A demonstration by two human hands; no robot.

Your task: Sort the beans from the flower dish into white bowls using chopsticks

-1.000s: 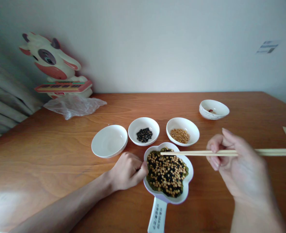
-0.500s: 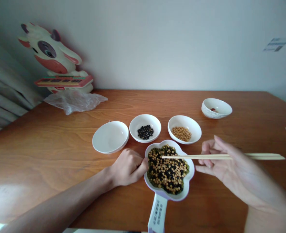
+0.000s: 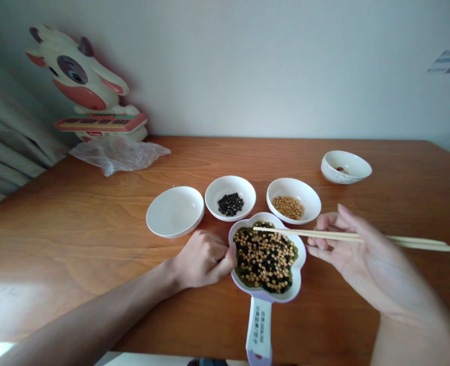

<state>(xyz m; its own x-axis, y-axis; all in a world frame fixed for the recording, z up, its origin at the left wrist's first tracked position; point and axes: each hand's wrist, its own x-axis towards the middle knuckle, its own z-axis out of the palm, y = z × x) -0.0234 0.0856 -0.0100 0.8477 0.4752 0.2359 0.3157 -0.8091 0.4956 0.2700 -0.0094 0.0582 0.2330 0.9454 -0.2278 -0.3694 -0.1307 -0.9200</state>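
A white flower-shaped dish [image 3: 300, 277] with a lilac underside holds a mix of yellow, black and green beans [image 3: 265, 259]. My left hand [image 3: 207, 258] is closed at the dish's left rim, the thumb pressed against it. In my right hand [image 3: 356, 249] is a pair of wooden chopsticks [image 3: 324, 235], held nearly level. Their tips lie close together over the far part of the beans; I cannot make out a bean between them. The dish's handle [image 3: 260, 325] points toward me and bears a printed white label.
Behind the dish stand an empty white bowl [image 3: 175, 211], a bowl [image 3: 230, 184] with black beans and a bowl [image 3: 293, 186] with yellow beans. Another bowl [image 3: 346, 166] with small reddish bits stands back right. A cow toy keyboard [image 3: 98, 122] and plastic bag [image 3: 121, 155] are back left.
The chopstick tips have shifted slightly toward the dish's far rim. The dish has turned a little, its handle swinging right. My left hand stays at the rim; the view has shifted slightly.
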